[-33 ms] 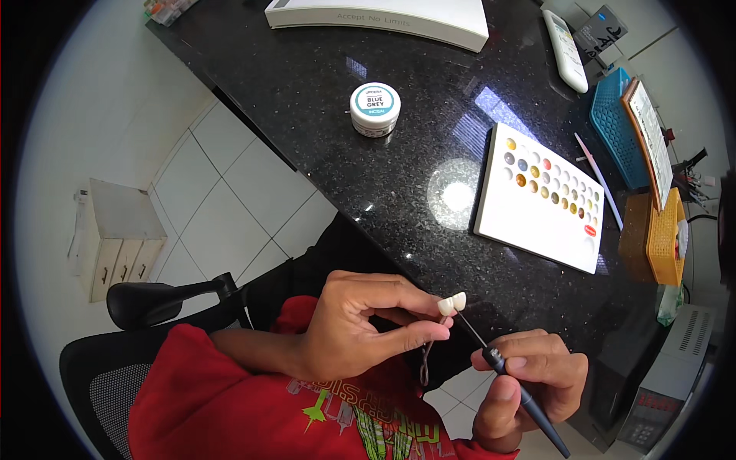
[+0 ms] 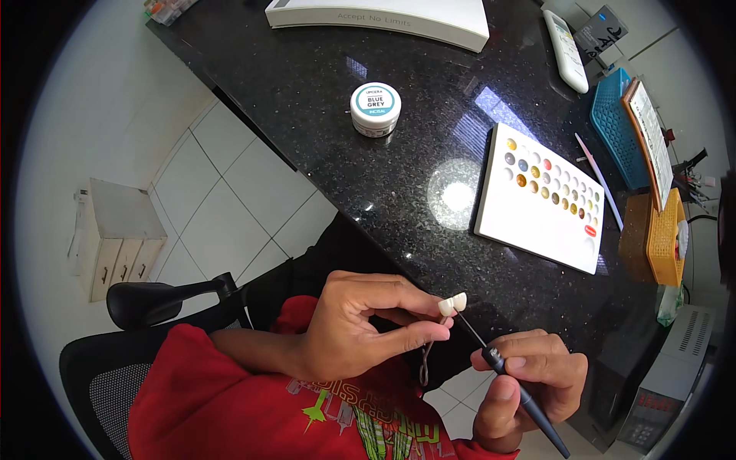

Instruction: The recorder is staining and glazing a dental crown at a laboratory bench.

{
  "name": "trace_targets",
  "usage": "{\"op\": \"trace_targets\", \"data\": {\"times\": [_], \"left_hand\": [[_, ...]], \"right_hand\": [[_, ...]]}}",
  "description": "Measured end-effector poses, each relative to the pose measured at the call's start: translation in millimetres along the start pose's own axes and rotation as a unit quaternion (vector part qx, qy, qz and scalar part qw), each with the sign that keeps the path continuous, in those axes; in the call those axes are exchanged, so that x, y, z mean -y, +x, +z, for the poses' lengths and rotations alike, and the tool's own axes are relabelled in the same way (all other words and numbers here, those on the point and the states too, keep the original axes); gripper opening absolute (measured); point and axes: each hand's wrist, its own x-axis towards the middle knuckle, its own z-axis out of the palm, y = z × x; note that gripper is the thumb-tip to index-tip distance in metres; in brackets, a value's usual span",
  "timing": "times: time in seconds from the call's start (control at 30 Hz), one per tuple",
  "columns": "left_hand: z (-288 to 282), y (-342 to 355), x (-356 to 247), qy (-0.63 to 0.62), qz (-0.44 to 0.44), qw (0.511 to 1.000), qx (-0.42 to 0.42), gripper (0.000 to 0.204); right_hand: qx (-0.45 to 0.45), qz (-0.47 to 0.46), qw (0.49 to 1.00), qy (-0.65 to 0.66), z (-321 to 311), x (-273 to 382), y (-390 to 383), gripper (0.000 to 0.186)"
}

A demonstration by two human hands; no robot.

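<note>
My left hand (image 2: pixel 356 326) is closed on a slim metal holder (image 2: pixel 425 360), with two small white tooth crowns (image 2: pixel 458 302) at its fingertips. In my right hand (image 2: pixel 560 376) is a dark-handled fine brush (image 2: pixel 540 418), gripped near its ferrule; its thin tip meets or nearly meets the crowns. A white palette (image 2: pixel 537 230) with rows of wells holding yellow, brown, grey and red colours lies on the black stone table (image 2: pixel 307 92). A white jar (image 2: pixel 375 115) with a teal-ringed lid stands left of the palette.
Along the back are a white box (image 2: pixel 376 23) and a white remote (image 2: pixel 565 54). At right sit blue (image 2: pixel 613 138) and yellow (image 2: pixel 663 253) baskets, a pale stick (image 2: pixel 602 184) and a grey appliance (image 2: pixel 671 368). A chair armrest (image 2: pixel 161 303) and small cabinet (image 2: pixel 123 238) are at left.
</note>
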Motion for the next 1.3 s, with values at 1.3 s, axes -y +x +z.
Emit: {"op": "trace_targets", "data": {"times": [1.3], "left_hand": [[-0.4, 0.5, 4.4, 0.042, 0.043, 0.998, -0.001, 0.017]], "right_hand": [[-0.059, 0.005, 0.998, 0.03, 0.0, -1.5, -1.9, 0.03]]}}
